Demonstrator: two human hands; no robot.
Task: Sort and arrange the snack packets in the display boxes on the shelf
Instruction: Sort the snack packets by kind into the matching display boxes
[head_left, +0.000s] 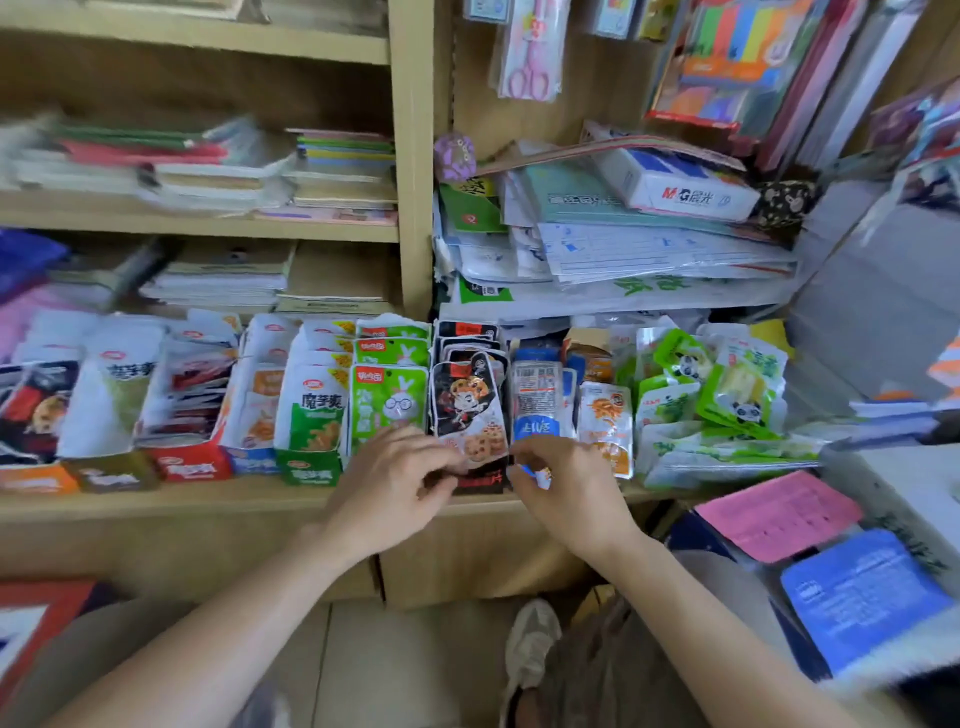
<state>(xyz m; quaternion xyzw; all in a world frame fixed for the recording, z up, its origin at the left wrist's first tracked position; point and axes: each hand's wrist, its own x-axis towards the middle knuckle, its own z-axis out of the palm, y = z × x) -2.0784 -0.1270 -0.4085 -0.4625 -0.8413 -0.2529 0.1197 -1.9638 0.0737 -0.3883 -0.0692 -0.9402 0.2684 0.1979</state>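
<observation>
Snack packets of black and white foil, printed with a cartoon figure and cookies, stand upright in a row inside a black cardboard display box at the front edge of a pale wooden shelf. The left hand is at the box's front left corner with its fingers curled against the foremost packet's lower edge; whether it grips anything cannot be told. Just right of the box, the right hand pinches the bottom of a tall blue and white plastic packet. Green foil packets with a white radish cartoon stand touching the box's left side. Orange and white packets lie further right of the box, beyond them green panda-printed packets. Stacked papers and notebooks fill the space above the box.
</observation>
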